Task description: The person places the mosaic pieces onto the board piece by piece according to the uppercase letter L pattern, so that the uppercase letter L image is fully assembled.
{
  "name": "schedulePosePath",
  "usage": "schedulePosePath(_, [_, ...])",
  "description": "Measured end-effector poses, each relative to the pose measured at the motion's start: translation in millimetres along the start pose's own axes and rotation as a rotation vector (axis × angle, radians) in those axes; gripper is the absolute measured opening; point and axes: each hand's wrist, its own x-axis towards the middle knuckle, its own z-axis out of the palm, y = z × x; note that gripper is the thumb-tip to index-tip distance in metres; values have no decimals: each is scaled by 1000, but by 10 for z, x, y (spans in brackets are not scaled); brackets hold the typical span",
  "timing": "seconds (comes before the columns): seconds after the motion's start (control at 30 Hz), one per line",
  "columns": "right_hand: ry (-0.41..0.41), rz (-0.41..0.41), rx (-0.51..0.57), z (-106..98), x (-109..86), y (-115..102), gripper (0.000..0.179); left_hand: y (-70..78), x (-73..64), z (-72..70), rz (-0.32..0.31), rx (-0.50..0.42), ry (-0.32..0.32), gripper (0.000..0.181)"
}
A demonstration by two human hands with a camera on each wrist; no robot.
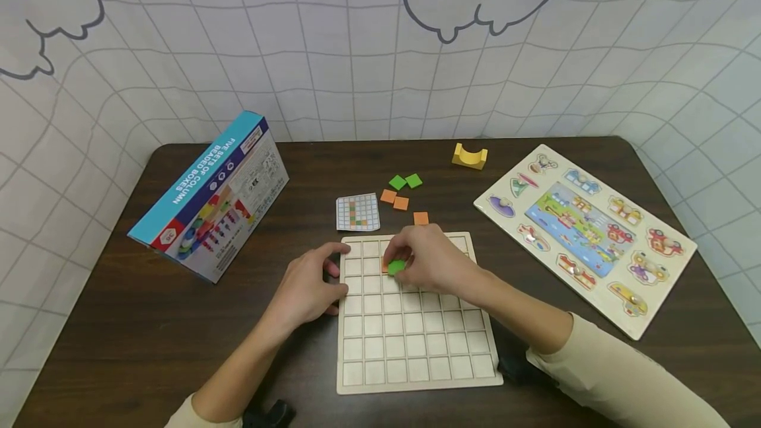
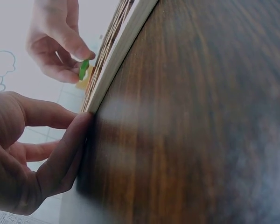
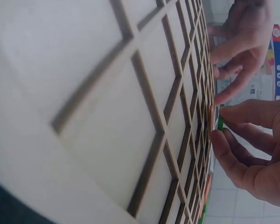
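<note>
A wooden grid board [image 1: 416, 370] lies flat on the table with square cells framed by raised strips. My right hand [image 1: 433, 259] pinches a green square tile [image 1: 396, 267] between thumb and fingers, above the board's upper rows. Just beside that tile, an orange tile [image 1: 384, 265] shows, partly covered. In the right wrist view the pinched green tile [image 3: 220, 119] stands on edge close over the grid. My left hand [image 1: 309, 285] touches the board's left side near its top corner, fingertips [image 2: 86, 116] against the edge, index and thumb spread apart along it.
Behind the board lie a small pattern card [image 1: 358, 213], loose orange tiles [image 1: 401, 203] and green tiles [image 1: 413, 180]. A yellow arch block [image 1: 470, 156] stands farther back. A tall toy box [image 1: 220, 197] is at left, a picture knob puzzle [image 1: 585, 236] at right.
</note>
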Motion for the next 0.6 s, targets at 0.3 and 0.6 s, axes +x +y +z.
schedulePosePath(0.3, [-10,-16,8,45,-33,-26,20,-1,10,-14,2,-27,-3,64])
schedulePosePath(0.6, [-13,-22,-24,102,-30,-28,19,-25,17,-18,-4,-45,-12,66])
